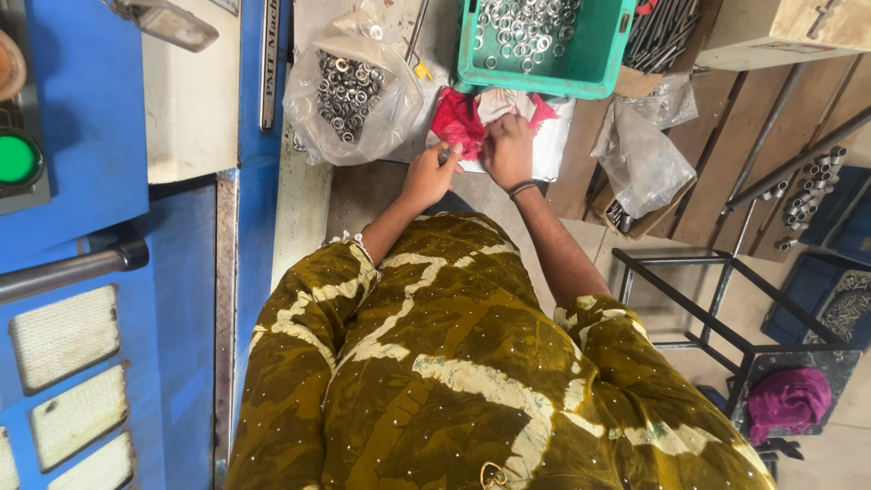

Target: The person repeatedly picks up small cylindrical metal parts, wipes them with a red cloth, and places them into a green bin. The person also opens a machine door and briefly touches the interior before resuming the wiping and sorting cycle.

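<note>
Both my hands reach down to a red and white cloth (472,116) lying on the floor in front of me. My left hand (430,174) pinches a small metal piece at the cloth's near edge. My right hand (508,150), a dark band on its wrist, presses its fingers on the cloth; what it holds is hidden. A clear plastic bag (349,91) full of metal rings lies just left of the cloth. A green crate (581,73) holding several more rings stands right behind it.
A blue machine (82,227) with a green button and a bar handle fills the left side. A crumpled clear bag (640,154), metal rods, short tubes (812,181), a black metal frame (717,299) and a magenta cloth (787,399) are on the right.
</note>
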